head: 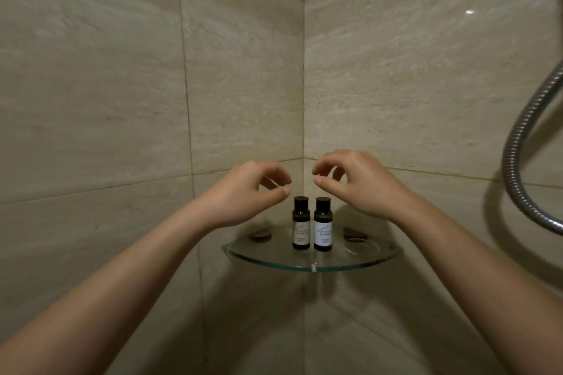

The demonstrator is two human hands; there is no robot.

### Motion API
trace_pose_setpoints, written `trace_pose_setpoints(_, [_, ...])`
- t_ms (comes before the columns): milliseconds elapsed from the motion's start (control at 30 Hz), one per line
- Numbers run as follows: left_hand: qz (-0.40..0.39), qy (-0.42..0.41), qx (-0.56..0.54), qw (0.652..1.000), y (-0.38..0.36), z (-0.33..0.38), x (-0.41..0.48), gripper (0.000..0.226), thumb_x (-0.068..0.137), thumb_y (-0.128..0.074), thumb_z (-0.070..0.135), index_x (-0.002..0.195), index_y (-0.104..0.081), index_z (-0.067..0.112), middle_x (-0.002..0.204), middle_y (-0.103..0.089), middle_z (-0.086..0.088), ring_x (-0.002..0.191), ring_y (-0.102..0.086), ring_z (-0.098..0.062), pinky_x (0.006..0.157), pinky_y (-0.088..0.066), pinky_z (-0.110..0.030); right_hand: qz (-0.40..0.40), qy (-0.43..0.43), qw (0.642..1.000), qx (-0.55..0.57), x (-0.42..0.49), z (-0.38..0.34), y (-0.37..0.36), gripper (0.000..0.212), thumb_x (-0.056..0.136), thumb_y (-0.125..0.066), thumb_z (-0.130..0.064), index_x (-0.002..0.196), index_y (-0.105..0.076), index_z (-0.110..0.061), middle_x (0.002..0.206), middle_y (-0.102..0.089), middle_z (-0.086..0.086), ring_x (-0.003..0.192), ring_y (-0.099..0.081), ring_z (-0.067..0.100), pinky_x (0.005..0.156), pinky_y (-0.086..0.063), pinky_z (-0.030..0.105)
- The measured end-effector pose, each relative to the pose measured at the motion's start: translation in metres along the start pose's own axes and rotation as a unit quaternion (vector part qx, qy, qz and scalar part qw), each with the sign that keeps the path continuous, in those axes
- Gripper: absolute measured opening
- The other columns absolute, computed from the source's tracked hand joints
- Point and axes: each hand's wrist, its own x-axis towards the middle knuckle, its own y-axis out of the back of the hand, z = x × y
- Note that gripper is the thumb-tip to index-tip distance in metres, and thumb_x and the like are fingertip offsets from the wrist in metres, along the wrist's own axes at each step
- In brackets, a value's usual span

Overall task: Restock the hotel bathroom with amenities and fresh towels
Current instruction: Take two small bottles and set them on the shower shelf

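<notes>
Left hand (253,192), right hand (356,183): both hover, fingers loosely curled, thumb and fingertips apart, gripping nothing. Just below them stand the left bottle (301,224) and right bottle (323,225), upright and side by side on the glass corner shelf (274,259). Shower hose (515,143) far right.

Clear glass shelf (310,265), glossy stone-look tiles (411,85), seemingly plastic bottles (323,224).
</notes>
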Motion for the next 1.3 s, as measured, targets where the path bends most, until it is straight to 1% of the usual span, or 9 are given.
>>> trace_pose_setpoints(67, [-0.017, 0.000, 0.021, 1.000, 0.008, 0.003, -0.011, 0.020, 0.090, -0.054, 0.033, 0.108, -0.060, 0.027, 0.100, -0.059, 0.019, 0.092, -0.055, 0.010, 0.078, -0.046, -0.010, 0.016, 0.003, 1.000, 0.021, -0.002, -0.006, -0.002, 0.020, 0.091, -0.053, -0.033, 0.106, -0.064, -0.025, 0.102, -0.063, -0.012, 0.088, -0.058, 0.006, 0.077, -0.052, 0.031])
trace_pose_setpoints(200, [-0.041, 0.022, 0.057, 0.997, 0.027, 0.010, -0.041, 0.023, 0.090, -0.053, 0.035, 0.110, -0.061, 0.026, 0.104, -0.063, 0.017, 0.095, -0.058, 0.006, 0.083, -0.051, -0.018, 0.014, 0.035, 0.998, 0.051, -0.008, -0.022, -0.009, 0.019, 0.093, -0.051, -0.030, 0.106, -0.064, -0.026, 0.103, -0.062, -0.012, 0.087, -0.057, 0.005, 0.075, -0.049, 0.028])
trace_pose_setpoints(333, [-0.038, 0.065, 0.113, 0.991, 0.045, 0.015, -0.075, 0.025, 0.089, -0.053, 0.037, 0.111, -0.061, 0.026, 0.101, -0.063, 0.018, 0.093, -0.056, 0.011, 0.079, -0.048, -0.011, -0.010, 0.099, 0.991, 0.092, -0.013, -0.046, -0.017, 0.020, 0.092, -0.051, -0.032, 0.108, -0.062, -0.028, 0.103, -0.060, -0.015, 0.088, -0.056, 0.002, 0.076, -0.049, 0.025])
trace_pose_setpoints(467, [-0.030, 0.133, 0.184, 0.973, 0.053, 0.022, -0.114, 0.026, 0.090, -0.053, 0.038, 0.111, -0.060, 0.026, 0.100, -0.063, 0.017, 0.084, -0.052, 0.016, 0.071, -0.037, 0.003, -0.047, 0.171, 0.976, 0.128, -0.017, -0.073, -0.037, 0.021, 0.093, -0.049, -0.035, 0.110, -0.061, -0.029, 0.102, -0.056, -0.017, 0.087, -0.055, 0.001, 0.075, -0.047, 0.022])
trace_pose_setpoints(633, [-0.039, 0.269, 0.214, 0.938, 0.062, 0.039, -0.185, 0.028, 0.090, -0.049, 0.042, 0.113, -0.058, 0.028, 0.102, -0.062, 0.017, 0.085, -0.052, 0.014, 0.072, -0.040, -0.001, -0.111, 0.273, 0.941, 0.168, -0.029, -0.118, -0.069, 0.020, 0.092, -0.047, -0.039, 0.102, -0.061, -0.029, 0.097, -0.057, -0.016, 0.083, -0.056, 0.005, 0.077, -0.050, 0.033])
trace_pose_setpoints(833, [-0.036, 0.432, 0.228, 0.872, 0.082, 0.083, -0.290, 0.026, 0.090, -0.050, 0.042, 0.111, -0.059, 0.029, 0.098, -0.063, 0.019, 0.091, -0.057, 0.009, 0.082, -0.049, -0.021, -0.194, 0.402, 0.867, 0.221, -0.064, -0.199, -0.100, 0.019, 0.091, -0.048, -0.041, 0.100, -0.061, -0.030, 0.095, -0.059, -0.016, 0.083, -0.059, 0.007, 0.079, -0.050, 0.036])
trace_pose_setpoints(1033, [0.017, 0.564, 0.238, 0.791, 0.102, 0.144, -0.401, 0.027, 0.090, -0.051, 0.041, 0.113, -0.060, 0.029, 0.102, -0.064, 0.018, 0.092, -0.056, 0.010, 0.083, -0.049, -0.019, -0.286, 0.510, 0.767, 0.263, -0.106, -0.299, -0.118, 0.018, 0.091, -0.050, -0.042, 0.096, -0.063, -0.031, 0.095, -0.065, -0.014, 0.085, -0.060, 0.007, 0.080, -0.052, 0.037])
trace_pose_setpoints(1167, [0.070, 0.634, 0.235, 0.734, 0.118, 0.184, -0.470, 0.026, 0.089, -0.054, 0.037, 0.111, -0.062, 0.025, 0.104, -0.067, 0.010, 0.093, -0.060, 0.004, 0.084, -0.050, -0.021, -0.319, 0.574, 0.706, 0.265, -0.144, -0.370, -0.122, 0.017, 0.091, -0.051, -0.041, 0.096, -0.064, -0.031, 0.092, -0.065, -0.013, 0.086, -0.061, 0.009, 0.081, -0.051, 0.037])
trace_pose_setpoints(1300, [0.114, 0.678, 0.240, 0.685, 0.140, 0.221, -0.530, 0.027, 0.089, -0.054, 0.036, 0.113, -0.062, 0.024, 0.105, -0.065, 0.010, 0.094, -0.059, 0.002, 0.084, -0.051, -0.021, -0.336, 0.627, 0.645, 0.280, -0.185, -0.447, -0.119, 0.017, 0.091, -0.051, -0.041, 0.097, -0.064, -0.031, 0.088, -0.062, -0.014, 0.085, -0.060, 0.008, 0.080, -0.051, 0.035])
